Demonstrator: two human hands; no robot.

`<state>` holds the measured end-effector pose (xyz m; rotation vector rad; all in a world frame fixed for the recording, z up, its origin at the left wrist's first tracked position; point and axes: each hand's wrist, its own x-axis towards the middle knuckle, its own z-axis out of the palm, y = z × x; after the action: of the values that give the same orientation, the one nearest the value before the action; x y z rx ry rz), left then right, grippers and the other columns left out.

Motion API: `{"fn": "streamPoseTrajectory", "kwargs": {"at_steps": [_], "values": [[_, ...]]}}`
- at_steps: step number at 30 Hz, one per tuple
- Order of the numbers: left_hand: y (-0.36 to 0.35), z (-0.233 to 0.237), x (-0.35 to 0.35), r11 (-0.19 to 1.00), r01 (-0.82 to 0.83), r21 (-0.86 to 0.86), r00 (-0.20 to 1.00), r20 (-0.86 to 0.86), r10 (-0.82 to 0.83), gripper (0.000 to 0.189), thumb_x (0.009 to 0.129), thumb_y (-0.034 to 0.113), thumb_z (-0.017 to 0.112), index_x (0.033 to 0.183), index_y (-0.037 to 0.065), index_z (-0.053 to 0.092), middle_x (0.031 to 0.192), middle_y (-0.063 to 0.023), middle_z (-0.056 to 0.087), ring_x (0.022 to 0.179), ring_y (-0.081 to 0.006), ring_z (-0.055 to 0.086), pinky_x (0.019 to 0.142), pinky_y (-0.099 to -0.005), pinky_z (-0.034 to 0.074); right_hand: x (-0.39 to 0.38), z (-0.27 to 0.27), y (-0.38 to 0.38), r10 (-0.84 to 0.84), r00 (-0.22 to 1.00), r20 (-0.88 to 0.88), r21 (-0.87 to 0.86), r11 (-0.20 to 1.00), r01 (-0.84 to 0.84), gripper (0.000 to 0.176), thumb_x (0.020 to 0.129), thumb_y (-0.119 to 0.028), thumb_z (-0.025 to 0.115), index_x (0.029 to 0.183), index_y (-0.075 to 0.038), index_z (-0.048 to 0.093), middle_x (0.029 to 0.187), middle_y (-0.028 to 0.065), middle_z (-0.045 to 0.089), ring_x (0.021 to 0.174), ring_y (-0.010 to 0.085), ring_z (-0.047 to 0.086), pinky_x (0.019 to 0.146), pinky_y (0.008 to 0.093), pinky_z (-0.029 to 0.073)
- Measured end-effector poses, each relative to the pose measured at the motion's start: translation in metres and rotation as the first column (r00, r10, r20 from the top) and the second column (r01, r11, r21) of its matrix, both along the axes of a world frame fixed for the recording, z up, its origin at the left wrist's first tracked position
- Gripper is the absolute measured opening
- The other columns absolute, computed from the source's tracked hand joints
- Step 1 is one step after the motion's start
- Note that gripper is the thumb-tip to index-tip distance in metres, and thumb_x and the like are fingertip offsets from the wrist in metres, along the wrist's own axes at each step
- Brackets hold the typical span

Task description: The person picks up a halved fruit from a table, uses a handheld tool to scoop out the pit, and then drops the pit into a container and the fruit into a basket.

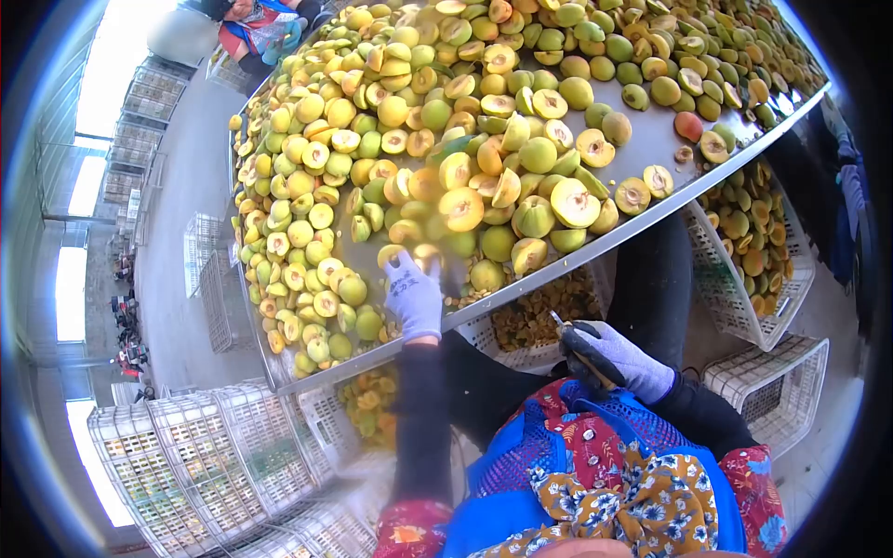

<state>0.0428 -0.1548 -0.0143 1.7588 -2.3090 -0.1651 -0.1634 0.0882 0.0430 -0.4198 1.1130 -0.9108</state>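
Observation:
My left hand [414, 296], in a pale glove, reaches over the near edge of the sorting table. Its fingers are spread, with a yellow peach half [392, 254] right at the fingertips; contact is hard to tell through the blur. Fruit just beyond this hand is smeared by motion. My right hand [621, 361], in a pale glove with dark fingers, stays near my lap, closed around a small pitting knife [558, 319] whose metal tip points up and left. Peaches, whole and halved, cover much of the table [609, 94]. Some cut faces show pits.
Below the table edge a crate [484, 337] holds pits and scraps. White crates of peaches [744, 246] stand at the right, beside another white crate [807, 391]. Stacked crates [200, 465] fill the lower left. Another person [265, 37] sits at the far left corner.

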Motion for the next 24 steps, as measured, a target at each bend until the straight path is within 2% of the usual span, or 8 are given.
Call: {"fn": "streamPoseTrajectory", "kwargs": {"at_steps": [5, 6, 9, 10, 11, 14, 23, 24], "values": [[0.022, 0.0, -0.001, 0.961, 0.13, 0.245, 0.798, -0.601, 0.045, 0.042, 0.084, 0.024, 0.074, 0.112, 0.001, 0.052, 0.103, -0.0123, 0.06, 0.085, -0.0247, 0.064, 0.076, -0.0342, 0.055, 0.007, 0.013, -0.011, 0.048, 0.933, -0.358, -0.184, 0.976, -0.12, 0.024, 0.1, -0.027, 0.052, 0.097, -0.003, 0.059, 0.072, 0.0054, 0.056, 0.063, 0.0156, 0.055, 0.055, 0.0326, 0.044], [0.029, -0.009, -0.001, 0.955, 0.22, 0.2, 0.609, -0.793, 0.026, 0.036, 0.089, 0.022, 0.07, 0.114, 0.004, 0.053, 0.101, -0.0079, 0.06, 0.084, -0.0162, 0.063, 0.072, -0.0271, 0.056, 0.01, 0.006, -0.012, -0.054, 0.799, -0.599, -0.446, 0.851, -0.277, 0.02, 0.098, -0.016, 0.05, 0.106, 0.0, 0.059, 0.082, 0.0142, 0.057, 0.067, 0.0261, 0.061, 0.056, 0.0398, 0.046], [0.069, 0.059, -0.021, 0.678, 0.341, 0.652, 0.401, -0.753, 0.522, 0.034, 0.096, 0.031, 0.061, 0.116, 0.004, 0.055, 0.099, -0.0075, 0.061, 0.083, -0.0142, 0.063, 0.067, -0.0241, 0.056, 0.015, 0.006, -0.018, -0.234, 0.382, -0.894, -0.442, 0.601, -0.666, 0.021, 0.097, -0.01, 0.049, 0.111, 0.002, 0.059, 0.09, 0.0206, 0.055, 0.072, 0.0342, 0.062, 0.056, 0.044, 0.047], [0.076, 0.062, -0.019, 0.685, 0.436, 0.584, 0.449, -0.8, 0.397, 0.045, 0.1, 0.046, 0.048, 0.116, 0.005, 0.058, 0.099, -0.0076, 0.063, 0.083, -0.0131, 0.064, 0.062, -0.0219, 0.055, 0.018, 0.016, -0.023, -0.228, 0.457, -0.86, -0.487, 0.635, -0.599, 0.022, 0.097, -0.016, 0.051, 0.106, 0.004, 0.055, 0.081, 0.0237, 0.057, 0.07, 0.0372, 0.062, 0.056, 0.0469, 0.048], [0.084, 0.062, -0.02, 0.617, 0.413, 0.67, 0.418, -0.741, 0.526, 0.054, 0.102, 0.052, 0.038, 0.114, 0.005, 0.06, 0.097, -0.0084, 0.065, 0.084, -0.0157, 0.066, 0.066, -0.024, 0.056, 0.021, 0.023, -0.027, -0.159, 0.492, -0.856, -0.445, 0.712, -0.544, 0.024, 0.097, -0.018, 0.052, 0.105, 0.004, 0.053, 0.077, 0.0238, 0.057, 0.068, 0.0381, 0.062, 0.055, 0.0475, 0.047], [0.106, 0.06, -0.03, 0.659, 0.498, 0.564, 0.283, -0.824, 0.492, 0.051, 0.103, 0.047, 0.04, 0.117, 0.002, 0.057, 0.097, -0.0103, 0.067, 0.085, -0.0154, 0.065, 0.076, -0.027, 0.054, 0.029, 0.026, -0.03, -0.11, 0.573, -0.812, -0.388, 0.835, -0.39, 0.032, 0.096, -0.028, 0.055, 0.098, 0.003, 0.045, 0.06, 0.0221, 0.058, 0.059, 0.0412, 0.061, 0.053, 0.051, 0.045], [0.14, 0.034, -0.034, 0.787, 0.32, 0.528, 0.28, -0.846, 0.454, 0.036, 0.105, 0.03, 0.038, 0.109, -0.001, 0.056, 0.096, -0.012, 0.065, 0.088, -0.0182, 0.065, 0.08, -0.0309, 0.053, 0.038, 0.027, -0.02, 0.02, 0.598, -0.801, -0.264, 0.885, -0.383, 0.03, 0.097, -0.025, 0.053, 0.098, 0.004, 0.047, 0.07, 0.0256, 0.06, 0.067, 0.0429, 0.063, 0.056, 0.05, 0.048], [0.14, 0.03, -0.037, 0.892, 0.212, 0.4, 0.446, -0.852, 0.276, 0.039, 0.106, 0.032, 0.038, 0.107, -0.001, 0.058, 0.094, -0.0106, 0.065, 0.086, -0.0173, 0.065, 0.079, -0.0302, 0.053, 0.039, 0.023, -0.019, -0.006, 0.701, -0.713, -0.349, 0.87, -0.347, 0.029, 0.097, -0.024, 0.053, 0.098, 0.004, 0.048, 0.075, 0.0254, 0.06, 0.069, 0.0416, 0.063, 0.057, 0.0484, 0.048]]}}
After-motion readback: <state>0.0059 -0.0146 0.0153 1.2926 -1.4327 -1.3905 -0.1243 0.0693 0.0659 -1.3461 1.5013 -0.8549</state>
